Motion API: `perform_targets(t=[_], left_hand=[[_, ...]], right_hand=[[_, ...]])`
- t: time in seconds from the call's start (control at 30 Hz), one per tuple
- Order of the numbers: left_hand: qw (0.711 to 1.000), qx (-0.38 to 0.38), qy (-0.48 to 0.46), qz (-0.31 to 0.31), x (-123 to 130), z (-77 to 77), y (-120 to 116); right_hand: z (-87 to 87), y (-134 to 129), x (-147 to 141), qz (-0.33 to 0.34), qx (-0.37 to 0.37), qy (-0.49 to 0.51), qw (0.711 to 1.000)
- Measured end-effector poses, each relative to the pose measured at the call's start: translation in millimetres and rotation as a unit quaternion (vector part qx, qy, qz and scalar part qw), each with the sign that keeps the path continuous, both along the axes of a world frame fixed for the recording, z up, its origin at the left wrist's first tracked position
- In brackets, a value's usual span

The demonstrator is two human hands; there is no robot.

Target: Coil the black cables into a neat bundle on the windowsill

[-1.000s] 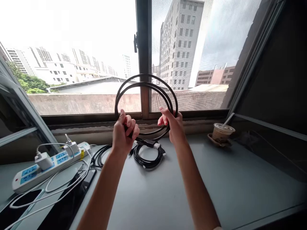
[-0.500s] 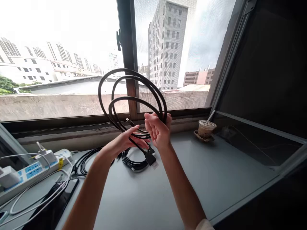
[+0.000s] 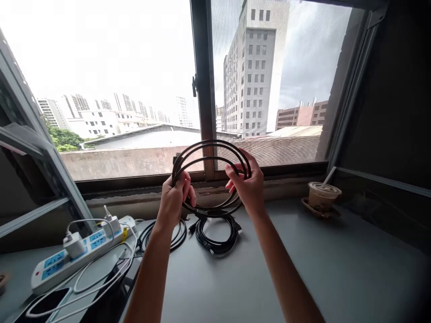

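Whereas half a second earlier my left hand [image 3: 173, 194] lay open, its fingers spread against the long black round-sectioned cable [image 3: 213, 141], it is now curled around the left side of that cable's loops. My right hand [image 3: 251, 183], which was already grasping the bundled strands, holds their right side between thumb and fingers. The loops stand roughly upright between my two hands, raised above the smooth grey tabletop [image 3: 229, 287] and before the dark metal window frame [image 3: 203, 89]; a black block-shaped connector [image 3: 177, 159] juts up just above my left hand. Note that the strands, formerly sprawled in unequal rings, have drawn closer to one circle, though an inner ring arches lower than the rest. For the winding in hand, I judge this to mean better support on both sides, with the low ring the likeliest place for slack. Where the other end lies I cannot tell, since the lower loops overlap, from my viewpoint, a compact black cable coil [image 3: 220, 246] lying on the tabletop. To its left lies a looser black cable coil [image 3: 184, 235], then a white power strip with blue socket faces [image 3: 85, 255]; well to the right sits a lidded clear cup of brown drink [image 3: 321, 198].
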State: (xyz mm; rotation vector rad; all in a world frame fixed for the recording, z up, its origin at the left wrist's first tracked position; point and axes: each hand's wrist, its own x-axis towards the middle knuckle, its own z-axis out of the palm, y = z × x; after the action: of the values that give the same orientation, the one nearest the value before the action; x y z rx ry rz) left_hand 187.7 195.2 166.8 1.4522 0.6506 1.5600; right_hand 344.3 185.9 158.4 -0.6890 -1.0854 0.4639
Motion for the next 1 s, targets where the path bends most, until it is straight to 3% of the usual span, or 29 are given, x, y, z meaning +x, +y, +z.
perform_targets(t=[0.13, 0.27, 0.4, 0.63, 0.87, 1.0], left_hand=[[0.998, -0.031, 0.035, -0.040, -9.5, 6.2, -8.9], [0.990, -0.071, 0.059, -0.110, -10.0, 10.0, -14.7], [0.984, -0.091, 0.042, -0.148, -9.9, 12.0, -16.3], [0.951, -0.119, -0.010, -0.284, -16.6, 8.5, -11.2], [0.953, -0.170, -0.054, -0.245, -9.2, 13.5, -12.2], [0.958, -0.174, -0.055, -0.220, -5.3, 15.4, -11.7]], right_hand=[[-2.7, -2.7, 6.5, -0.108, 0.093, -0.109, 0.984], [-1.8, -5.1, 14.8, -0.159, 0.123, -0.184, 0.962], [0.9, -11.4, 18.1, -0.134, 0.129, -0.195, 0.963], [3.0, -14.8, 19.9, -0.069, 0.118, -0.140, 0.981], [5.5, -13.8, 22.4, -0.015, 0.048, -0.093, 0.994], [8.5, -15.4, 20.9, -0.038, 0.060, -0.115, 0.991]])
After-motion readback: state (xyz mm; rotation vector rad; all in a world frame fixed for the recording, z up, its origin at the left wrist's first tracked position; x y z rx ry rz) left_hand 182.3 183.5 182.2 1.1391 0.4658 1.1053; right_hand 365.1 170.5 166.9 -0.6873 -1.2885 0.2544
